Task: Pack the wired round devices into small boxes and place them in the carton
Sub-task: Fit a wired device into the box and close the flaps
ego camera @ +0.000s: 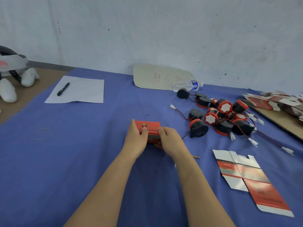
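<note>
Centrally, gripping a red box (148, 126) from both ends: left hand (136, 138) curling round the left end with the thumb lying over the top, right hand (168, 140) clasping the right end with fingers tucking underneath. Sitting just below mid-frame over a blue cloth (82, 153), though not showing whether actually touching it. Lying heaped in the right middle of the frame, apart from the box, black-and-red devices (224, 117), trailing red and black wires (182, 116) ending in white plugs (172, 106). Lying flat at lower right, an unfolded blank (250, 179). Spreading fanned at the far right edge, a stack (278, 102) of more blanks, sitting on a brown board (285, 120). Lying on its side behind the heap, a bottle (186, 85), overlapping a cardboard sign (160, 77) leaning against the wall (147, 30). Sitting at upper left, paper (82, 92) carrying a pen (63, 89). Peeking in at the left edge, a white toy (9, 74). Lying on the cloth at mid-left, a thin band (43, 133).
</note>
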`<state>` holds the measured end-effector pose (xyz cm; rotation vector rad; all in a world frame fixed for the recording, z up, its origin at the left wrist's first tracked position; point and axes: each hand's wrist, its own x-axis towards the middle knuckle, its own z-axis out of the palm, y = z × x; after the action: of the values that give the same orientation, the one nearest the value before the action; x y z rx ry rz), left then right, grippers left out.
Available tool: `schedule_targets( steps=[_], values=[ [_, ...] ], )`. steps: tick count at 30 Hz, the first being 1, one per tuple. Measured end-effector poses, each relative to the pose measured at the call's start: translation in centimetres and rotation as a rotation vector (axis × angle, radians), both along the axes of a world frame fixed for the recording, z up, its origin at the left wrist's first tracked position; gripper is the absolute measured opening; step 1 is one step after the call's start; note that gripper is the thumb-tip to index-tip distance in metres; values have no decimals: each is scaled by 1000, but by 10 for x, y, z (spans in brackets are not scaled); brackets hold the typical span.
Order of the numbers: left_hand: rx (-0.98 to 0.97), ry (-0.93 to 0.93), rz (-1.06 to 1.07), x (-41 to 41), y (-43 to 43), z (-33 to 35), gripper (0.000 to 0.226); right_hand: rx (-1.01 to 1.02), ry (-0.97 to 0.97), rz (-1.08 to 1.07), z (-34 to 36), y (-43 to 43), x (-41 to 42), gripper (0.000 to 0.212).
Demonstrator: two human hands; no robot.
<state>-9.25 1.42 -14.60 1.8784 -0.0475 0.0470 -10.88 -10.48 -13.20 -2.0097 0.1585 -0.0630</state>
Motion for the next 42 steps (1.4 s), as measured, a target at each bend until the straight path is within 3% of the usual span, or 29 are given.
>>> schedule_targets(
  steps=[5, 9, 13, 19, 24, 26, 30, 32, 34, 35, 38, 40, 42],
  values=[
    [-16, 29, 31, 1, 3, -1, 48, -20, 3, -48, -6, 4, 2, 32],
    [-66, 67, 15, -2, 3, -3, 25, -23, 36, -62, -6, 6, 2, 34],
    [-123, 41, -19, -8, 2, 2, 43, 139, 15, -78, 0, 9, -5, 32],
    [-518, -181, -105, -34, -10, 40, 48, 379, -246, -138, 28, 7, -27, 34],
    [-666, -255, -367, -80, -90, 113, 40, 530, -547, -423, 98, -59, -101, 25],
    [-710, -177, -520, -117, -151, 142, 39, 447, -672, -619, 124, -108, -156, 27],
    [-485, -70, -929, -237, -280, 177, 33, 47, -726, -1151, 159, -201, -302, 33],
    [-289, -108, -1172, -309, -328, 179, 30, -195, -503, -1462, 164, -233, -373, 42],
    [-120, -71, -1392, -368, -357, 173, 46, -389, -254, -1709, 165, -246, -427, 54],
    [-82, -23, -1468, -389, -366, 170, 50, -450, -240, -1777, 163, -246, -445, 57],
    [-210, 130, -1471, -406, -372, 165, 50, -523, -562, -1679, 153, -240, -457, 47],
    [-375, 155, -1315, -390, -365, 165, 44, -326, -761, -1435, 148, -228, -438, 33],
    [-477, 83, -1036, -355, -350, 156, 36, -224, -735, -1225, 138, -219, -407, 23]
  ],
)
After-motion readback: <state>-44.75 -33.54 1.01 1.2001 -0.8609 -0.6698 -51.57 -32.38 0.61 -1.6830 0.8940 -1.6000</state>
